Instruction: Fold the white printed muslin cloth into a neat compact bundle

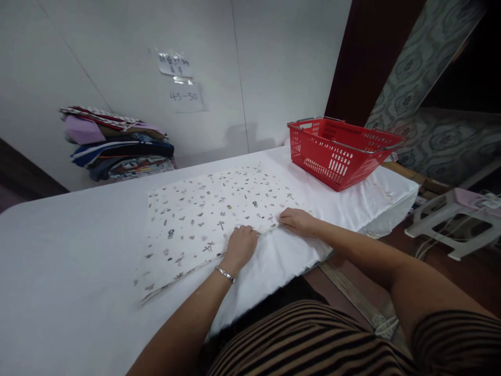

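Covering table [58, 250], white sheet; grey wall [117, 52] behind.

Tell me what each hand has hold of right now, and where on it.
Both the left hand and the right hand rest on the near edge of the patterned cloth, side by side. Whether the fingers pinch that edge or only press it cannot be told.

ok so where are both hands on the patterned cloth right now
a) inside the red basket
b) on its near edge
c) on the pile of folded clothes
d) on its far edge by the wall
b: the left hand and the right hand both rest on the near edge of the patterned cloth, well away from the red basket and the pile of folded clothes.
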Available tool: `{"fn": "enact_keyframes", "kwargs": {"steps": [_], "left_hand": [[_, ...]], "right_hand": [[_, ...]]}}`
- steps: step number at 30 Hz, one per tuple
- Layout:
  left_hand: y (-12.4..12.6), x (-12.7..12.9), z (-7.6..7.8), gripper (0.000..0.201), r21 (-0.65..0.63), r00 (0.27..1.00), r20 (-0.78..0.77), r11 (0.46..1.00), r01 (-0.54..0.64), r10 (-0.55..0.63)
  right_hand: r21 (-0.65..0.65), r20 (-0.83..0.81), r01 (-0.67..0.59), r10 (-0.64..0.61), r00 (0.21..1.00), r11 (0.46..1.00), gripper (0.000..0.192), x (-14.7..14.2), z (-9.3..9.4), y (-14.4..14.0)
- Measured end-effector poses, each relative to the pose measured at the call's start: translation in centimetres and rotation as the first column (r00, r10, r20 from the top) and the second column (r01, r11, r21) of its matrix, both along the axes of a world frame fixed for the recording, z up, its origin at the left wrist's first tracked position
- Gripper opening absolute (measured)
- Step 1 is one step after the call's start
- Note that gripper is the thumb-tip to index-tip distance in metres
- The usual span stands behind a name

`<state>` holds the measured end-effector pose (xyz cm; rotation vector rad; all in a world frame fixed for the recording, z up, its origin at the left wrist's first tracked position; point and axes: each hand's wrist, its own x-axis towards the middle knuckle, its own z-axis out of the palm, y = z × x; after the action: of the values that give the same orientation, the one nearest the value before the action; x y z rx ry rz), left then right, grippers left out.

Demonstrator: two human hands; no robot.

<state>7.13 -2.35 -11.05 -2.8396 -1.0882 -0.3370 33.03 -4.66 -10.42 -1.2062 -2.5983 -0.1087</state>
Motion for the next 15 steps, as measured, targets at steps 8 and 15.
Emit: {"fn": "enact_keyframes", "kwargs": {"steps": [8,15], "left_hand": [[0.2,0.2,0.1,0.02,0.038,0.999,-0.04,0.999,-0.022,0.024],[-0.2,0.0,0.2,0.016,0.045,0.999,-0.036,0.999,-0.004,0.006]], "right_hand": [[0.052,0.136,-0.006,-0.002,0.991,0.999,0.023,0.0,-0.5,0.6],[0.035,0.136,-0.035,0.03,0.99,0.999,0.025,0.3,-0.4,1.2]]}}
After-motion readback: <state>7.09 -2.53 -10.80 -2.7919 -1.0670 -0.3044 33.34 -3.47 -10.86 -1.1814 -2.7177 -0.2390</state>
